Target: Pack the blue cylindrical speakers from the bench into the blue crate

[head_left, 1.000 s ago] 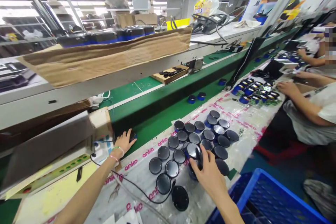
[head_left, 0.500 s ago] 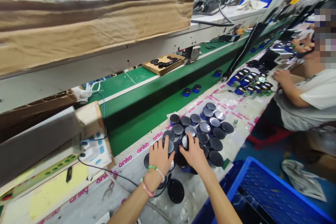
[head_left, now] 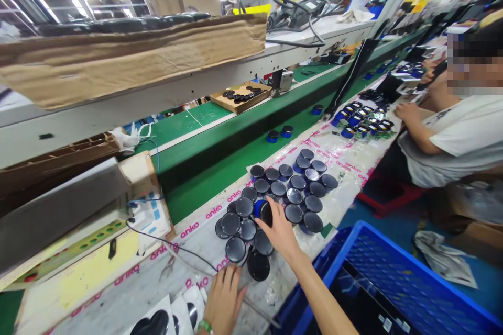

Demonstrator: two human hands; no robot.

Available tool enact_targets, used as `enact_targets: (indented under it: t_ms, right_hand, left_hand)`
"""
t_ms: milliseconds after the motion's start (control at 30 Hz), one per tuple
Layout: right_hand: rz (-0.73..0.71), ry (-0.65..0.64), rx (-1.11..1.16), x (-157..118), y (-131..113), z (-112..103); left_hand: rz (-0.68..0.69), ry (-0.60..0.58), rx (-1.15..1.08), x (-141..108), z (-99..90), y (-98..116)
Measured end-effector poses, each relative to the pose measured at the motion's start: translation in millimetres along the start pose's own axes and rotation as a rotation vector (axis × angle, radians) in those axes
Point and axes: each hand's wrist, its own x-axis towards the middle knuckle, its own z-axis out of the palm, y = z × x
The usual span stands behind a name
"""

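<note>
My right hand (head_left: 280,227) is closed around a round blue case with a black lid (head_left: 259,208), tipped on its side amid the others. My left hand (head_left: 225,297) lies with fingers stretched out over the plastic-covered bench, near a thin dark cable (head_left: 188,252), holding nothing that I can see. Several round black-topped cases (head_left: 230,224) stand close together around my right hand. Beside my left wrist are white sheets (head_left: 168,310) with dark rounded shapes on them.
A green conveyor (head_left: 212,178) runs behind the bench, with a few cases on it. A blue crate (head_left: 353,251) stands at the right front. Another person (head_left: 451,131) sits farther right. An overhead shelf carries a cardboard box (head_left: 157,63).
My left hand has moved away from the cases, down toward the white sheets. My right hand still holds a case, now tipped so its blue side shows. The view has shifted slightly.
</note>
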Motion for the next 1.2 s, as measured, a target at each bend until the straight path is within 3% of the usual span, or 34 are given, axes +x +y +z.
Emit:
enact_targets:
  t_ms: [67, 133, 233, 333, 433, 533, 633, 700, 767, 867, 933, 1033, 1100, 1200]
  right_hand:
    - [-0.022, 0.036, 0.042, -12.0, 5.7, 13.3]
    - [-0.044, 0.113, 0.068, -23.3, 11.5, 29.2]
    - [-0.142, 0.268, 0.091, -36.2, 17.3, 46.6]
    - [-0.224, 0.446, 0.173, -48.7, 20.5, 41.6]
    - [-0.061, 0.614, 0.256, -67.2, 34.0, 16.7]
    - [0.255, 0.529, 0.206, -88.6, 60.5, 0.1]
    - [0.436, 0.325, 0.243, -103.7, 75.3, 14.2]
    - [0.426, 0.254, 0.354, -108.1, 69.6, 34.8]
    - [0.39, 0.145, 0.452, -109.0, 57.1, 51.0]
    - [0.349, 0.036, 0.479, -103.1, 50.8, 46.0]
    - [0.352, 0.164, 0.457, -90.5, 66.5, 22.2]
    - [0.389, 0.51, 0.459, -50.9, 114.1, -23.4]
    - [0.407, 0.623, 0.495, -12.0, 147.7, -48.2]
    - [0.411, 0.651, 0.576, 50.6, 182.1, -70.7]
  left_hand:
    - [-0.019, -0.079, 0.007, -22.3, 15.3, -17.4]
    - [-0.025, -0.283, -0.053, -31.8, 17.8, -35.3]
    - [-0.085, -0.562, -0.054, -28.2, -0.3, -55.4]
    - [-0.119, -0.647, -0.046, -14.7, -26.1, -60.1]
    - [-0.147, -0.627, -0.105, -1.3, -40.9, -47.1]
    - [-0.096, -0.474, -0.271, 10.1, -39.1, -19.6]
    - [-0.012, -0.199, -0.369, 25.1, -27.7, 13.2]
    - [0.013, -0.08, -0.363, 38.9, -22.6, 31.3]
    - [0.036, -0.036, -0.373, 55.0, -25.4, 41.5]
    - [0.061, -0.016, -0.397, 83.2, -45.8, 37.2]
    - [0.073, -0.01, -0.375, 109.0, -62.6, 22.6]
    - [0.097, -0.064, -0.333, 167.7, -70.7, -7.8]
    - [0.086, -0.149, -0.283, 219.5, -56.4, -27.6]
    - [-0.018, -0.332, -0.153, 298.4, -11.0, -48.3]
